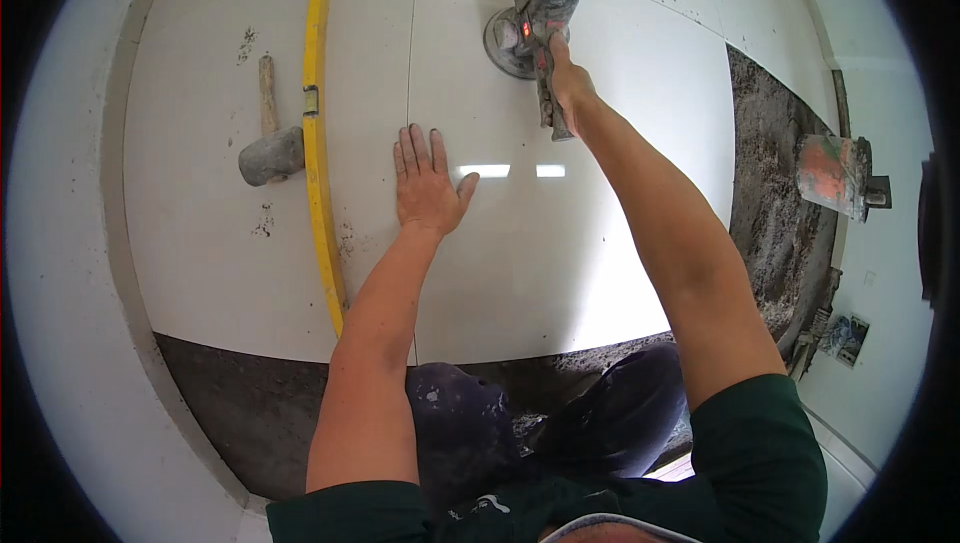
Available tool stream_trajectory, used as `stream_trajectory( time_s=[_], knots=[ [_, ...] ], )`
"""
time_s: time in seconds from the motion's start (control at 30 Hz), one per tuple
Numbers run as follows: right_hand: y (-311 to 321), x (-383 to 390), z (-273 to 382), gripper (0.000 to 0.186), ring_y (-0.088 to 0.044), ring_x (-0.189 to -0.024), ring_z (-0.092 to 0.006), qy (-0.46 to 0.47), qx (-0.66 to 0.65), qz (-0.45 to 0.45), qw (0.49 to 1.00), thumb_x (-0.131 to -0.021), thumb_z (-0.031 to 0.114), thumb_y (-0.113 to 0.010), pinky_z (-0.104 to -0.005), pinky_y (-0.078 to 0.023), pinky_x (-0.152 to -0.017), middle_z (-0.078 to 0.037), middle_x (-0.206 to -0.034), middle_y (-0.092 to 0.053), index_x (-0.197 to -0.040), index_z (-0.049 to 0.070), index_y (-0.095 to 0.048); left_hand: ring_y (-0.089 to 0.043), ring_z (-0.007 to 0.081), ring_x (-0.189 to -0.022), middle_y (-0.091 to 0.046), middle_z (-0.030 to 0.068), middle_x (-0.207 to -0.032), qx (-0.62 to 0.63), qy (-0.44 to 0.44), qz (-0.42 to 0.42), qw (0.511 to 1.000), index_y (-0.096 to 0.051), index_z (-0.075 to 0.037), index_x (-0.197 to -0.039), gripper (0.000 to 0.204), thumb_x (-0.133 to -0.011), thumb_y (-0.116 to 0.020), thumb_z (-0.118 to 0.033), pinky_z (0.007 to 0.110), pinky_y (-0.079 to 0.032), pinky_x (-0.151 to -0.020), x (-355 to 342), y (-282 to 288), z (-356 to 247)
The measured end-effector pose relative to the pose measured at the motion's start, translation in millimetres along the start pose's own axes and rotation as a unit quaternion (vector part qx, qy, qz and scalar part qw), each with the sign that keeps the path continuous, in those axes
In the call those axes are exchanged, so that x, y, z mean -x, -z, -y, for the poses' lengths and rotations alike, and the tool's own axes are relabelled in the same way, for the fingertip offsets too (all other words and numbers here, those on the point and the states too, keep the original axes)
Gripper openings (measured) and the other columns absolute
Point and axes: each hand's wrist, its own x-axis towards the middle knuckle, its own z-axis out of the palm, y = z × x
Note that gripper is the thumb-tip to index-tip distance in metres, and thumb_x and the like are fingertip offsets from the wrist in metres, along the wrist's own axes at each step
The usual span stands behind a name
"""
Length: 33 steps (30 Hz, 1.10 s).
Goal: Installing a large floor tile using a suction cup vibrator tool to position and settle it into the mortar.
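Flat on a large pale floor tile (500, 273), my left hand (428, 183) rests with its fingers stretched out, beside and across a thin joint line. My right hand (570, 78) is wrapped round the handle of a dusty grey tile vibrator (548, 18), a battery-powered suction tool with a round pad and small red lights. Its pad stands on the tile, farther away than my left hand. Left of my left hand lies a long yellow spirit level (317, 173). A rubber mallet (271, 155) with a wooden handle lies just beyond it.
Dark mortar bed (780, 173) shows along the right side and under my knees. A worn orange bucket (832, 175) stands at the right by the wall. An open socket box (850, 340) with wires sits in that wall. A white wall (60, 243) borders the left.
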Motion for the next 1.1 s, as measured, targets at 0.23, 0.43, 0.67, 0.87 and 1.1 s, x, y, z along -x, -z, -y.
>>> stream_trajectory(
  time_s=[0.23, 0.43, 0.67, 0.87, 1.1],
  knots=[
    [1, -13, -4, 0.105, -0.05, -0.133, -0.0343, 0.002, 0.026, -0.022, 0.999, -0.093, 0.076, -0.041, -0.0385, -0.037, -0.11, -0.029, -0.143, -0.051, -0.141, -0.018, -0.043, -0.003, 0.0432, -0.154, -0.011, 0.0305, -0.163, -0.003, 0.012, 0.027, 1.0, -0.02, 0.005, -0.157, 0.092, -0.097, -0.042, -0.062, 0.051, -0.001, -0.126, -1, 1, -3],
    [1, -18, -5, 0.105, -0.049, -0.133, -0.0357, 0.002, 0.022, -0.015, 1.0, -0.093, 0.076, -0.041, -0.0389, -0.036, -0.111, -0.03, -0.142, -0.051, -0.141, -0.018, -0.043, -0.002, 0.043, -0.154, -0.011, 0.0305, -0.163, -0.002, 0.013, 0.032, 0.999, -0.019, 0.005, -0.157, 0.093, -0.097, -0.042, -0.063, 0.051, -0.001, -0.126, -2, 3, -3],
    [-5, -2, 3, 0.104, -0.053, -0.128, -0.0345, -0.003, 0.008, -0.017, 1.0, -0.093, 0.075, -0.042, -0.039, -0.039, -0.107, -0.03, -0.138, -0.055, -0.137, -0.018, -0.047, -0.004, 0.0437, -0.154, -0.012, 0.0309, -0.163, 0.001, 0.012, 0.019, 1.0, -0.021, 0.004, -0.157, 0.092, -0.097, -0.043, -0.062, 0.052, -0.002, -0.126, -1, 1, 0],
    [-4, -2, 5, 0.105, -0.055, -0.126, -0.0342, -0.007, 0.016, -0.032, 0.999, -0.093, 0.077, -0.042, -0.0388, -0.041, -0.105, -0.029, -0.135, -0.057, -0.135, -0.019, -0.049, -0.005, 0.0445, -0.153, -0.014, 0.0318, -0.162, 0.011, 0.006, 0.009, 1.0, -0.022, 0.005, -0.156, 0.092, -0.096, -0.044, -0.062, 0.052, -0.002, -0.125, -1, 0, -2],
    [-4, -17, -2, 0.108, -0.052, -0.13, -0.0349, -0.002, 0.022, -0.041, 0.999, -0.091, 0.078, -0.042, -0.0388, -0.038, -0.109, -0.03, -0.139, -0.054, -0.138, -0.019, -0.046, -0.006, 0.0449, -0.153, -0.013, 0.0318, -0.162, 0.003, 0.01, 0.022, 1.0, -0.022, 0.005, -0.156, 0.093, -0.096, -0.045, -0.062, 0.052, -0.002, -0.125, -1, 0, -3]
  ],
)
